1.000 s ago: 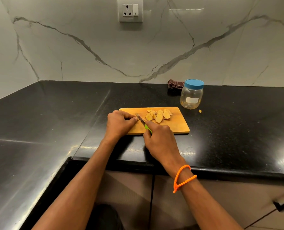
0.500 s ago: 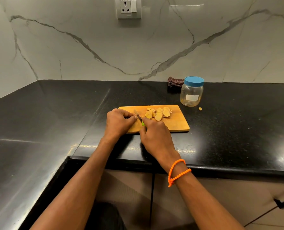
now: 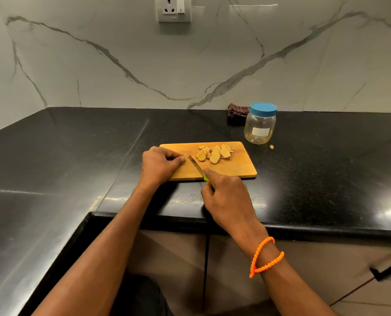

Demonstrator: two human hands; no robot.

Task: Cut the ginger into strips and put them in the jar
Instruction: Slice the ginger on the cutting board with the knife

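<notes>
Left hand pinches a small ginger piece at the rectangular wooden cutting board's left edge; right hand grips the green-handled knife.

A dark cloth lies on the black counter against the marble wall, under a socket.

Right hand grips the knife, blade angled toward the left hand pinching a ginger piece; ginger slices beyond the blade on the cutting board.
</notes>
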